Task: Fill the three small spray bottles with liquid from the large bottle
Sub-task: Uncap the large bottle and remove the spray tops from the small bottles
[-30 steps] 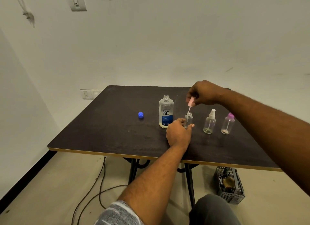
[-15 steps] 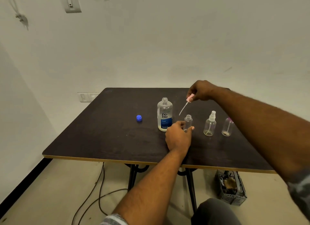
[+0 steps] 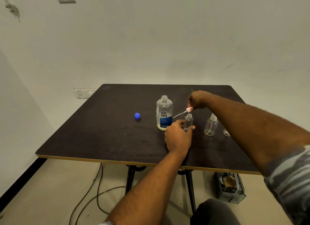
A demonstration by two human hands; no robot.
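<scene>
Head view: dark rectangular table (image 3: 100, 137), bottles grouped right of centre.
Left hand: left hand (image 3: 178, 136) wraps the base of the small clear uncapped spray bottle (image 3: 188, 121), which stands upright on the table.
Right hand: right hand (image 3: 198, 99) pinches the pink spray pump head (image 3: 188, 109) above that neck; its dip tube slants down-left, clear of the opening.
Large bottle: tall clear open bottle with blue label (image 3: 164, 113) stands just left of the held bottle, nearer the left hand, long axis vertical.
Others: clear spray bottle with white pump (image 3: 211, 125) to the right; third bottle mostly hidden by the right forearm.
Room: open tabletop left, beyond the blue cap (image 3: 137, 116), seems the place to park the pump.
</scene>
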